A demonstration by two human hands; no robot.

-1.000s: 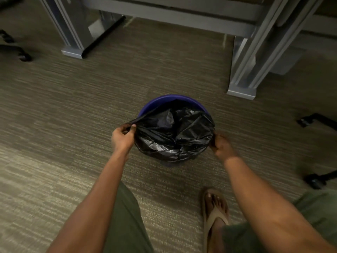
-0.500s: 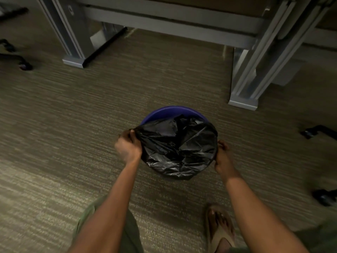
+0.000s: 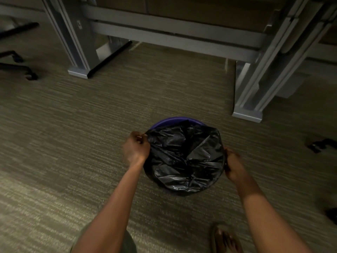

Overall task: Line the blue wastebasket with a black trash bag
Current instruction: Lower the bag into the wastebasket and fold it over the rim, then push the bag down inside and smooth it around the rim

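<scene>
While both hands work at the rim, the scene reads so:

Wastebasket: round blue plastic wastebasket (image 3: 170, 121) stands on the striped grey-green carpet (image 3: 73, 143), near the grey metal desk leg (image 3: 249, 99); only its far rim shows as a blue arc.

Bag: crinkled black plastic trash bag (image 3: 186, 157) lies over the basket's mouth and covers the near and side walls; the far edge is not yet over the rim.

Left hand: left hand (image 3: 135, 148) at the basket's left side, fingers pinched narrow on the bag's edge.

Right hand: right hand (image 3: 235, 166) at the right side, fingers curled around the bag's edge against the rim.

Foot: sandalled foot (image 3: 226, 240) on the carpet, bottom right.
</scene>
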